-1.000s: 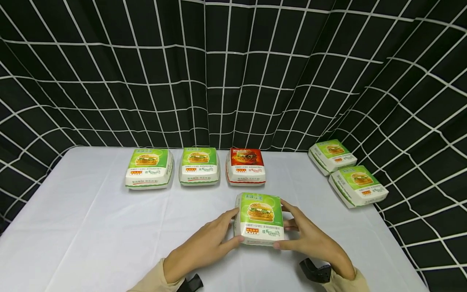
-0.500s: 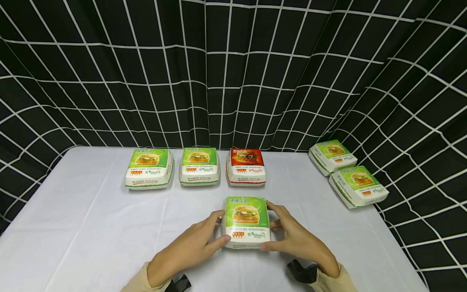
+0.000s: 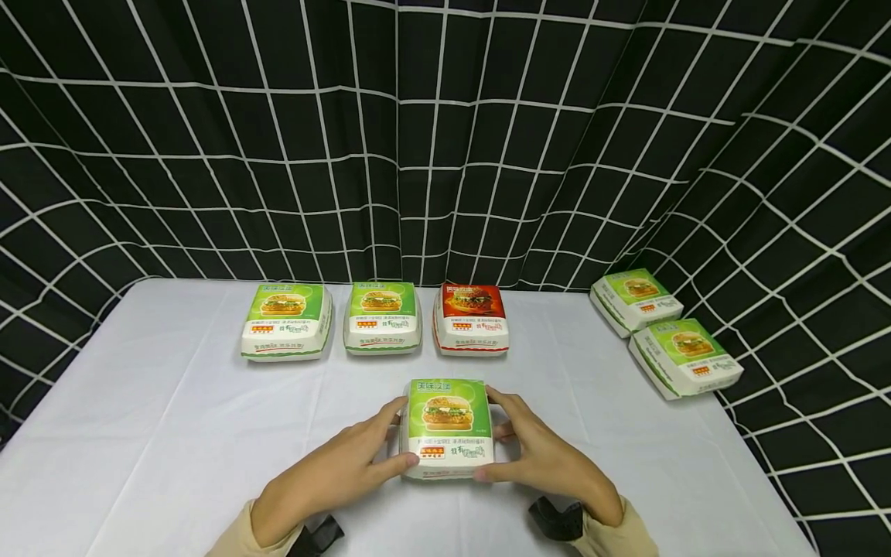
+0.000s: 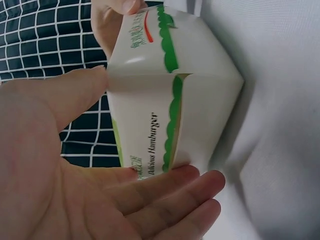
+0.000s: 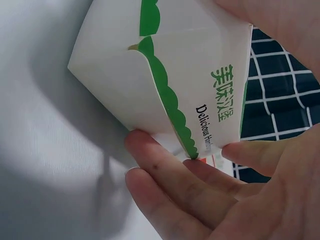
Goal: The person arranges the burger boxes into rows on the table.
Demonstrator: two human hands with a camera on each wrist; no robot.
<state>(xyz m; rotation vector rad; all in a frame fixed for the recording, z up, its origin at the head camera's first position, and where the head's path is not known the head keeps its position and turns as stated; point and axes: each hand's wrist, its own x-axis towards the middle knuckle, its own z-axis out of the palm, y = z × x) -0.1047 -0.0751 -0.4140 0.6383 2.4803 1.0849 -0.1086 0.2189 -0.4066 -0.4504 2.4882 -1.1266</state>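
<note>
A green-and-white hamburger box (image 3: 447, 429) sits near the front middle of the white table, its lid closed. My left hand (image 3: 341, 464) holds it from the left, thumb at the near corner and fingers along the side. From the right, my right hand (image 3: 546, 456) grips it the same way, its thumb on the near right corner. In the left wrist view, the box's side (image 4: 150, 120) reads "Delicious Hamburger", with fingertips at its far end. The right wrist view has the opposite side (image 5: 200, 95), with fingers spread along its lower edge.
Along the back stand two green boxes (image 3: 285, 321) (image 3: 383, 317) and a red hamburger box (image 3: 471, 319). Two more green boxes (image 3: 636, 300) (image 3: 685, 357) touch each other at the right edge. A black curtain with white grid lines (image 3: 445, 139) surrounds the white table (image 3: 174, 433).
Both hands have moved left and slightly toward the person, with the green hamburger box between them. The other boxes have stayed where they were.
</note>
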